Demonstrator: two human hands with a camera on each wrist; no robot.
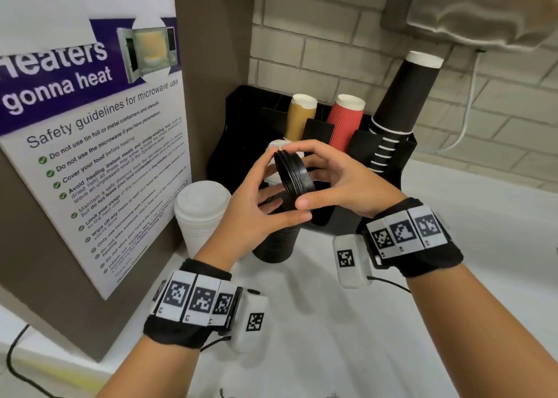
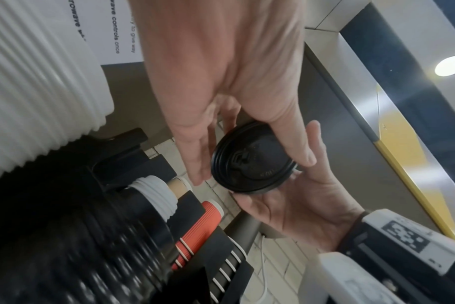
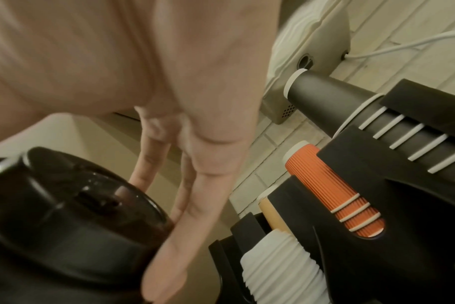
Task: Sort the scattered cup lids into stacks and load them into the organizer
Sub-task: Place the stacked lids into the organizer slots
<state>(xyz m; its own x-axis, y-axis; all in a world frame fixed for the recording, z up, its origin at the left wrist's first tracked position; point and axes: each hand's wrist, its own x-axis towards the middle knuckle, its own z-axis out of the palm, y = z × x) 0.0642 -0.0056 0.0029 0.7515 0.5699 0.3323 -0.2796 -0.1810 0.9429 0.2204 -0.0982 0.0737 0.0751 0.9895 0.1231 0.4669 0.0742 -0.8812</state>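
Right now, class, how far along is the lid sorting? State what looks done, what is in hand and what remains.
Done: a white lid stack and a black lid stack stand on the counter, and white lids already sit in the organizer. In hand: the left hand and right hand hold a few black lids together on edge. Left: loading these lids and the counter stacks.

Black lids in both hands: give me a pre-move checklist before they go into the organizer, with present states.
1. Black lids gripped by left hand and right hand: ok.
2. Lids nested flush: ok, edges look aligned.
3. Organizer within reach, directly behind the hands: ok.
4. Free slot for black lids: cannot tell, hands hide the front compartments.
5. White lid stack clear of the path, off to the left: ok.
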